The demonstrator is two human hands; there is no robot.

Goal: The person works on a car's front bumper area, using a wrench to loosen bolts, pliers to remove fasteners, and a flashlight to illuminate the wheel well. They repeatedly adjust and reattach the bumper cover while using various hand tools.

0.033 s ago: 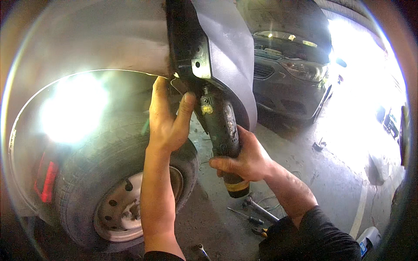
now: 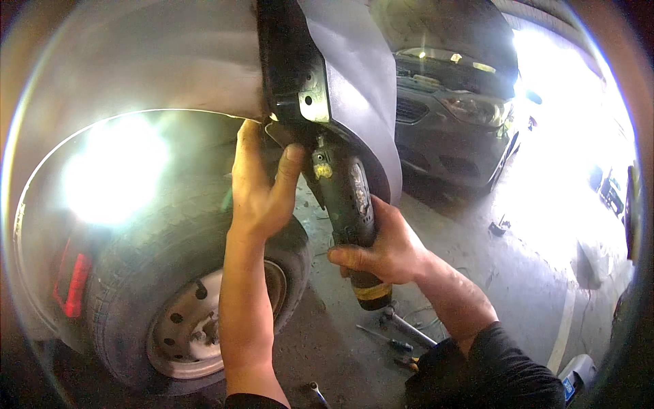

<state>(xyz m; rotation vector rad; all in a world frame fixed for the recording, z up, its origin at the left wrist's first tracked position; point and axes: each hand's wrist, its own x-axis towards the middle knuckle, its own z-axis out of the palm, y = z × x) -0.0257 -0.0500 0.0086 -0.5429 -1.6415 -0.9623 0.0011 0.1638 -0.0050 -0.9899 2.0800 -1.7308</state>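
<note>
My left hand [image 2: 262,187] reaches up into the wheel arch. Its fingers are hooked behind the lower corner of the loose grey bumper panel [image 2: 357,75], and its thumb presses below the black bracket [image 2: 306,102]. My right hand [image 2: 385,249] grips a dark cordless power tool [image 2: 347,198] with a yellow band near its base. The tool points upward, its head right beside my left thumb under the bracket. What the tool's tip touches is hidden.
A worn tyre [image 2: 136,273] on a steel wheel [image 2: 191,330] fills the lower left, under the silver fender [image 2: 150,61]. A dark car [image 2: 449,116] with its bonnet up stands behind. Hand tools [image 2: 402,330] lie on the concrete floor. Strong glare washes out the arch and the right side.
</note>
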